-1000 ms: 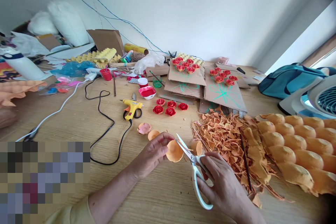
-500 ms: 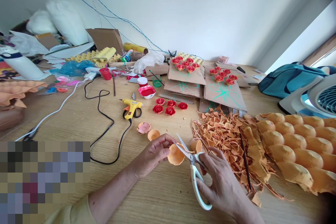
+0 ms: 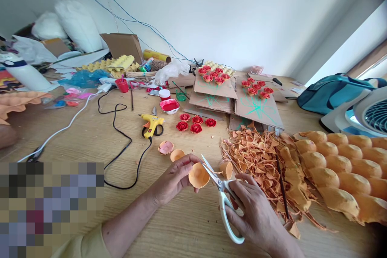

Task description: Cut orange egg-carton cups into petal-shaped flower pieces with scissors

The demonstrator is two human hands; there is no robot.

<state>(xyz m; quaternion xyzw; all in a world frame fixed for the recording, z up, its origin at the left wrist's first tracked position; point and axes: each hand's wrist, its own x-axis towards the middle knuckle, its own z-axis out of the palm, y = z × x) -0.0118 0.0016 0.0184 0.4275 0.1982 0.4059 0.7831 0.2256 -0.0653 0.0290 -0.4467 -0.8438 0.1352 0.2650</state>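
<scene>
My left hand [image 3: 172,179] pinches a small orange egg-carton cup [image 3: 198,177] just above the wooden table [image 3: 90,145]. My right hand [image 3: 256,213] grips white-handled scissors [image 3: 223,197], whose blades are parted at the cup's right rim. Another cut orange cup [image 3: 226,168] lies just behind the scissors. Two more cut cups [image 3: 171,151] sit on the table beyond my left hand.
A heap of orange carton scraps [image 3: 256,157] and an orange egg tray [image 3: 338,173] lie to the right. A yellow glue gun [image 3: 151,123] with a black cord, red paper roses [image 3: 195,123], a bowl of red paint [image 3: 169,106] and cardboard sheets [image 3: 256,107] carrying roses lie further back.
The cup has been turned a little in my left hand and sits slightly further left. The scissors stay at its rim, with small blade movement.
</scene>
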